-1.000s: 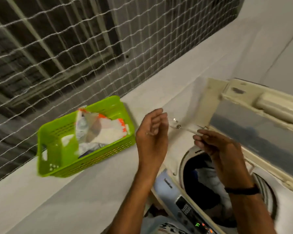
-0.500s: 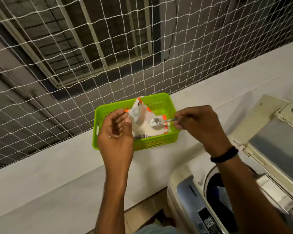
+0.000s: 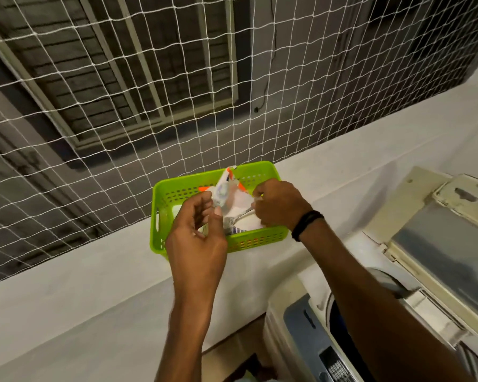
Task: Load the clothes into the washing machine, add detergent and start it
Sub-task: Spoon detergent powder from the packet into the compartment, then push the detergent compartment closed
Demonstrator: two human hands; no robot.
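A lime-green perforated basket [image 3: 163,216] sits on the white ledge. Inside it stands a white and orange detergent pouch [image 3: 232,194]. My left hand [image 3: 198,238] pinches the pouch's open edge between thumb and fingers. My right hand [image 3: 280,202] grips a metal spoon [image 3: 242,216], whose bowl end is down inside the pouch. At the lower right is the top-loading washing machine [image 3: 301,321] with its lid [image 3: 439,249] raised; the drum is mostly hidden behind my right arm.
A white rope net [image 3: 177,106] hangs directly behind the ledge [image 3: 80,285], with a dark window grille beyond it. The machine's control panel [image 3: 334,362] lies at the bottom edge. A black band circles my right wrist.
My hands swung left from above the open drum to the basket. The left hand took hold of the pouch edge, and the spoon went from hovering over the pouch to dipping into it.
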